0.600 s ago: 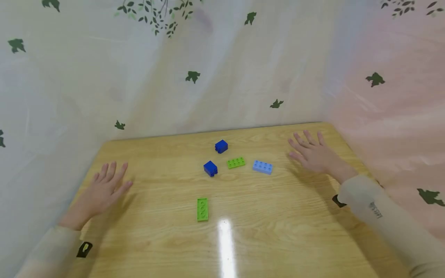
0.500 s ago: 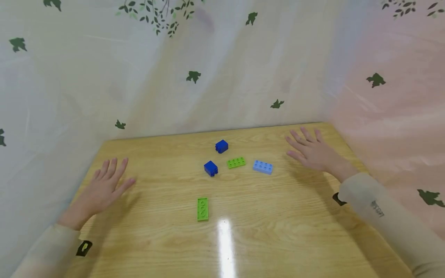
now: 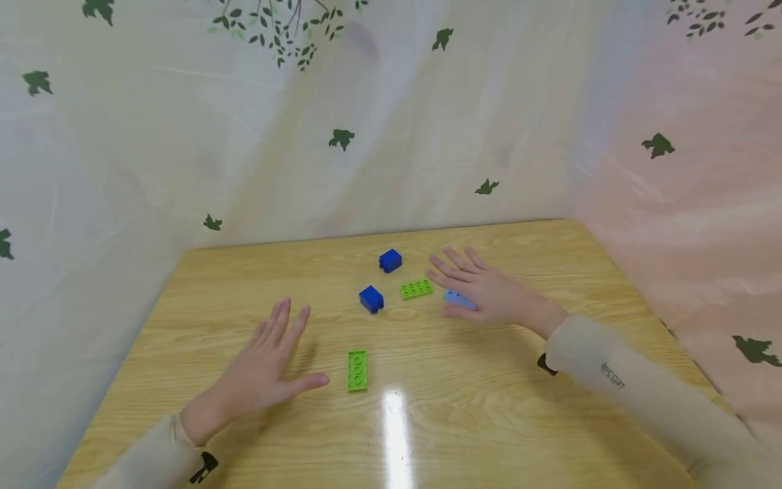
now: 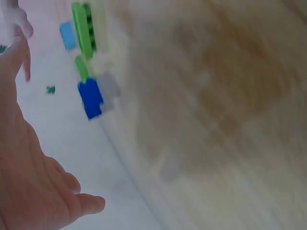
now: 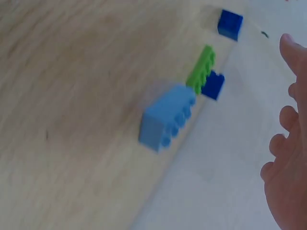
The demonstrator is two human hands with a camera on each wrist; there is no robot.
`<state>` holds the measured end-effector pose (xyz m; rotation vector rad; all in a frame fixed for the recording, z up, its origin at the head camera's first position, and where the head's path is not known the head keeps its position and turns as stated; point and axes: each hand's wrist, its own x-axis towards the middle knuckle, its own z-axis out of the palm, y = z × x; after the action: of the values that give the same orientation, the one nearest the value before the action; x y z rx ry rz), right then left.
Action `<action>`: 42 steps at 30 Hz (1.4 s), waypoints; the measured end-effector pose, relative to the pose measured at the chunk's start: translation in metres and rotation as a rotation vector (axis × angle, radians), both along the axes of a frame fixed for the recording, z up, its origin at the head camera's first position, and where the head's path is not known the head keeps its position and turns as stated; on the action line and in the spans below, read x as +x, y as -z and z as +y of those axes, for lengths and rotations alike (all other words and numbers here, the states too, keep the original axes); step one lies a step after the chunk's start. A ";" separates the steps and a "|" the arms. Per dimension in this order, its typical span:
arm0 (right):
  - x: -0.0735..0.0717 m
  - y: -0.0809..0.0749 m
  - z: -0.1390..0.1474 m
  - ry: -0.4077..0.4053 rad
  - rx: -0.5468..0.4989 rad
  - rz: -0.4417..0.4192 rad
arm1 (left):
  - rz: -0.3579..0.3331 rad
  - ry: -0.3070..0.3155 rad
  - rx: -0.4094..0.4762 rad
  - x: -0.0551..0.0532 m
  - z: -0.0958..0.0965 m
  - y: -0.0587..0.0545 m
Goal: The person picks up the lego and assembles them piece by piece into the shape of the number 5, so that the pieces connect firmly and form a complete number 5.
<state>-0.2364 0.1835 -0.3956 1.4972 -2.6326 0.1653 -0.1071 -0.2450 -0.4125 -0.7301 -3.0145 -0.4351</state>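
We counted five bricks on the wooden table (image 3: 464, 407): two dark blue, two green and one light blue. The far dark blue brick (image 3: 391, 261) sat behind the near dark blue brick (image 3: 370, 299); the studded green brick (image 3: 417, 289) lay to the right of that pair, its studs up. The hollow green brick (image 3: 357, 371) lay nearest us, underside up. Our left hand (image 3: 263, 373) held its fingers straight and spread, its thumb pointing toward that brick and just beside it. Our right hand (image 3: 489, 295), fingers also straight and spread wide, partly covered the light blue brick (image 3: 455, 297) in the head view. The right wrist view showed that brick unblocked, its row of studs plain and the hand apart from it. Only the head view took in all five: from the left wrist we made out one dark blue brick, from the right wrist one green.
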 end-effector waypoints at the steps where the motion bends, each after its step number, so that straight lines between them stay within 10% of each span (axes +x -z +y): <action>1: 0.001 0.004 -0.007 -0.022 -0.011 -0.014 | -0.002 0.010 -0.007 0.001 0.005 0.004; 12: 0.009 0.043 -0.061 -0.139 -0.033 -0.238 | 0.026 0.094 -0.184 0.006 0.049 0.025; 20: 0.010 0.052 -0.077 -0.146 -0.013 -0.243 | -0.035 0.086 -0.424 0.008 0.067 0.023; 35: 0.015 0.049 -0.085 -0.208 0.041 -0.409 | 0.149 0.133 -0.233 -0.003 0.079 0.024; 42: 0.020 0.053 -0.087 -0.226 0.075 -0.435 | 0.132 0.157 -0.217 -0.006 0.092 0.025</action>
<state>-0.2166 0.0965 -0.4490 1.9802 -2.7987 0.4658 -0.1132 -0.1529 -0.4371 -0.9710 -2.9201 -0.0567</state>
